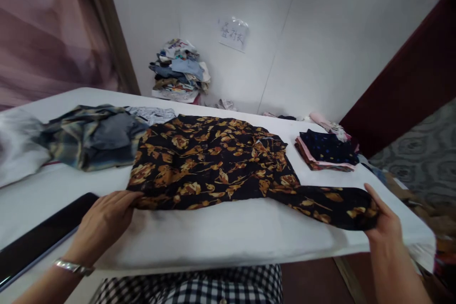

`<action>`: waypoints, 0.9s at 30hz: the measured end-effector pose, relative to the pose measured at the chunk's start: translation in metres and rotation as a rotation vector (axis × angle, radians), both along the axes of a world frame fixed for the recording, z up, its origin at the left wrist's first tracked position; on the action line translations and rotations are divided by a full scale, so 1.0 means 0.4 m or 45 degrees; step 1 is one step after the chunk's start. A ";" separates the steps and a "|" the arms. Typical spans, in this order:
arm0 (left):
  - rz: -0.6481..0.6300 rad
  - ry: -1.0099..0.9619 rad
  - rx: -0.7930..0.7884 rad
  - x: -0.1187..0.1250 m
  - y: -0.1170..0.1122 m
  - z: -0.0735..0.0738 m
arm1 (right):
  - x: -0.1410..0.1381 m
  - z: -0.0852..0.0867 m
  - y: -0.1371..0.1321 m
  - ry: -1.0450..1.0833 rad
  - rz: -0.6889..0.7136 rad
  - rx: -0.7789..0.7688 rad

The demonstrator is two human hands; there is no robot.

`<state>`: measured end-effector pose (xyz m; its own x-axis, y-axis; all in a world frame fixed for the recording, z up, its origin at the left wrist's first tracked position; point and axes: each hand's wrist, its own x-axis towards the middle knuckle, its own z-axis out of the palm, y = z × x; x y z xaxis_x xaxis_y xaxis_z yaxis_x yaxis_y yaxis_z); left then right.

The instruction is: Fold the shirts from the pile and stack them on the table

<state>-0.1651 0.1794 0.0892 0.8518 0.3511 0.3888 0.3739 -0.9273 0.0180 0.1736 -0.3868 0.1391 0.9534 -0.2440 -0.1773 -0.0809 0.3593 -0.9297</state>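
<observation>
A black blouse (213,161) with a brown and gold floral print lies spread across the white table, its collar toward the right. My left hand (109,216) is closed on the near left corner of its hem. At the right, my right hand (384,218) grips the cuff end of one sleeve, which is stretched out sideways along the table's near side. The thumb is on top of the cuff; the other fingers are partly hidden beneath it. Where the other sleeve lies, I cannot make out.
Folded clothes (326,149) form a small stack at the right. A crumpled plaid shirt (96,135) and a white garment (17,147) lie at the left. Behind stands a tall clothes pile (180,71) by the wall. A long black flat object (46,232) lies near left.
</observation>
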 end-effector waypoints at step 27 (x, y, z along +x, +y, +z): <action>0.152 -0.406 -0.583 0.055 -0.041 -0.019 | -0.044 0.027 0.075 -0.335 -0.112 -0.434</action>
<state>-0.1430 0.1630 0.0816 0.6613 0.6310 0.4056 0.3863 -0.7500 0.5369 0.1560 -0.3568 0.1497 0.9282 -0.3289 0.1740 0.1921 0.0230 -0.9811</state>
